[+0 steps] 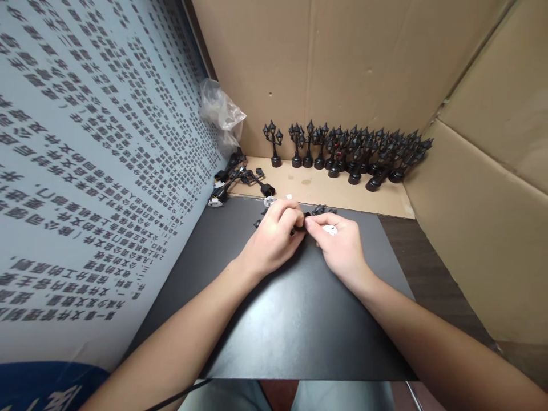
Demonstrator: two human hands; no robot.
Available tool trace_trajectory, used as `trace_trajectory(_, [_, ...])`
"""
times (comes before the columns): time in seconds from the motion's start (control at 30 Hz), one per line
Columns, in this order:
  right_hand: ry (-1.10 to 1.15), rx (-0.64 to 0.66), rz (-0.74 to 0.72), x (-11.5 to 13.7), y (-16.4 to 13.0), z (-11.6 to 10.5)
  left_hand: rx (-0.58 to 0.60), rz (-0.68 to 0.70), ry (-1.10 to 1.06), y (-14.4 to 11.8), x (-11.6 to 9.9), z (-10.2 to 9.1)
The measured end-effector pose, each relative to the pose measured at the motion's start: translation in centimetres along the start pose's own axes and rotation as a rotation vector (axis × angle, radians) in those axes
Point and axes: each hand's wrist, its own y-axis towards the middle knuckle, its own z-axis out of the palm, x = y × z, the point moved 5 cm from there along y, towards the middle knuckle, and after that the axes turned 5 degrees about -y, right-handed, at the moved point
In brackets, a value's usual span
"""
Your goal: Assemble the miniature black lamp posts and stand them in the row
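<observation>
One black lamp [301, 228] gripped in left fingers [293, 216], base [306, 217] pinched by right fingers [315, 229]

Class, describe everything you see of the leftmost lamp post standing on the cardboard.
The lamp post is black, apparently plastic. Three lantern heads, the middle one highest, branch from a slim stem on a wider round base. It stands upright on the cardboard, before the cardboard wall, apart from its neighbour, untouched by hands.

From the right hand [342, 246], the smooth black table [325, 319] gives passage toward six o'clock; upright black miniature lampposts [356, 155] block twelve.
</observation>
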Motion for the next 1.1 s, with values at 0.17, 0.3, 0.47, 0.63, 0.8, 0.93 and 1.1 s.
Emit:
trace_trajectory(0.17, [-0.253, 0.066, -0.221, 1.2, 0.1, -0.3, 0.036, -0.021, -0.020, 0.1, 0.2, -0.2])
trace_trajectory(0.3, [-0.302, 0.079, -0.238, 1.6, 0.1, -0.5, 0.028, -0.009, -0.050, 0.0, 0.4, -0.5])
trace_trajectory(0.47, [-0.271, 0.012, -0.200, 1.8, 0.0, -0.7, 0.023, 0.016, -0.087, -0.1, 0.2, -0.6])
trace_trajectory(0.63, [-0.467, -0.105, -0.469, 2.9, -0.6, -0.9, 0.026, 0.029, -0.047, -0.1, -0.1, -0.6])
trace_trajectory(0.8, [-0.700, -0.114, -0.689, 3.2, -0.8, -1.1, 0.010, 0.056, -0.038, -0.2, -0.1, -0.7])
trace_trajectory(0.93, [-0.605, -0.116, -0.659, 3.4, -0.6, -1.4, -0.005, 0.091, -0.024, -0.2, -0.3, -1.0])
trace_trajectory(1.1, [-0.241, -0.026, -0.444, 3.1, -0.1, -1.5, -0.038, 0.087, 0.024, -0.1, -0.5, -1.7])
